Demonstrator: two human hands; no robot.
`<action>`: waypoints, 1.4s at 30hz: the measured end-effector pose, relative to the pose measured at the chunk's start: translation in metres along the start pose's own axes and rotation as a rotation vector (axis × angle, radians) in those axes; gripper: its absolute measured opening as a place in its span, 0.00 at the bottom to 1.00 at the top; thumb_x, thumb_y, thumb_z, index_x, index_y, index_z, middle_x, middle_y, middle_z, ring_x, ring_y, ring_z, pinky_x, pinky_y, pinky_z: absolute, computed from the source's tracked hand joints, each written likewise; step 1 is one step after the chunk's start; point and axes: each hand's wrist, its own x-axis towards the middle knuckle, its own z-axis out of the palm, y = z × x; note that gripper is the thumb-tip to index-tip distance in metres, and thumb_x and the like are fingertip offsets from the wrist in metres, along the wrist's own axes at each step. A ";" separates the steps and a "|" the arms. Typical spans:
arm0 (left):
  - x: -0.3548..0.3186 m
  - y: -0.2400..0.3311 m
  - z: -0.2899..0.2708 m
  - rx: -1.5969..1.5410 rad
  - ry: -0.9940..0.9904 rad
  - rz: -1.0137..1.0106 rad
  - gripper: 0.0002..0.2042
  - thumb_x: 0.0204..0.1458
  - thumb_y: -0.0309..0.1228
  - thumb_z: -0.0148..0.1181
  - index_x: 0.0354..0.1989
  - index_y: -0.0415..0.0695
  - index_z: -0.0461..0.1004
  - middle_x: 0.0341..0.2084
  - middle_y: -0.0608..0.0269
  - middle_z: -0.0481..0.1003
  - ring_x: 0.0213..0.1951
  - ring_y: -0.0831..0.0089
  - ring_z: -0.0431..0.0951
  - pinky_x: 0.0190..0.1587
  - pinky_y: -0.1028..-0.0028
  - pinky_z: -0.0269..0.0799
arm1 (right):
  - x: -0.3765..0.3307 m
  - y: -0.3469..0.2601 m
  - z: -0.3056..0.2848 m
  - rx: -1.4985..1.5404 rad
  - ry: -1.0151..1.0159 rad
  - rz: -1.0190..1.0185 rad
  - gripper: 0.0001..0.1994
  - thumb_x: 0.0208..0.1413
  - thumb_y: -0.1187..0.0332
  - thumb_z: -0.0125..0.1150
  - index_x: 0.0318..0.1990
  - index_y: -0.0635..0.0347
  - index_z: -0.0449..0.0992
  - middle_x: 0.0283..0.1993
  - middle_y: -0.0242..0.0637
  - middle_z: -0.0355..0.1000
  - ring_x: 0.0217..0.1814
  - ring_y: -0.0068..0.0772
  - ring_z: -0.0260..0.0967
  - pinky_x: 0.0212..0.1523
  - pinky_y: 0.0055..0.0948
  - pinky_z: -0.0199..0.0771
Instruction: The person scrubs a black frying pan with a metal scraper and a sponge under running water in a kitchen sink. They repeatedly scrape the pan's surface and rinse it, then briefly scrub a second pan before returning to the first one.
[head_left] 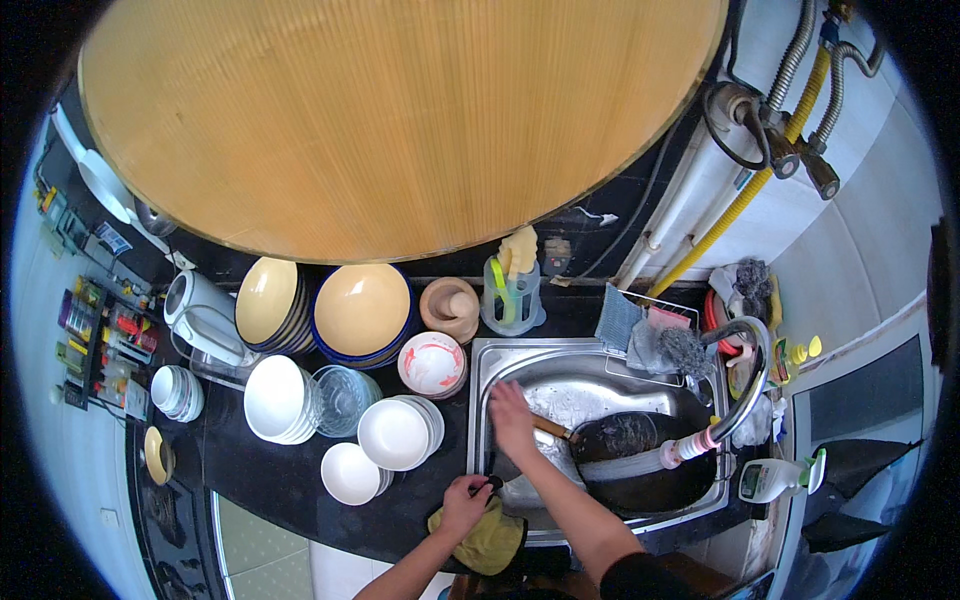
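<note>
My right hand is down in the steel sink, fingers spread flat and wrapped on nothing, lying just beside the wooden handle of the dark wok. The wok sits in the basin's right half, its handle pointing toward my hand, and the faucet's hose runs across its top. My left hand is curled closed at the sink's front left corner, pressing on a yellow cloth that hangs over the counter edge; there's something small and dark under my fingertips, but I can't tell what it is. The two hands are apart, right one farther from me, left one near my body. Left of the sink, on the black counter, stand stacks of white bowls, a glass bowl, a red-and-white bowl and two piles of big yellow bowls. Behind the sink are a wooden mortar with pestle and a clear holder with brushes. A grey scouring pad rests in the wire rack at the sink's back right.
</note>
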 end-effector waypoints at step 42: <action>-0.010 0.024 0.011 0.013 0.023 0.006 0.09 0.43 0.26 0.63 0.32 0.36 0.75 0.28 0.54 0.76 0.30 0.66 0.77 0.36 0.71 0.72 | -0.104 0.052 -0.129 1.706 0.880 1.169 0.20 0.63 0.59 0.36 0.53 0.66 0.59 0.59 0.48 0.60 0.62 0.49 0.56 0.61 0.48 0.54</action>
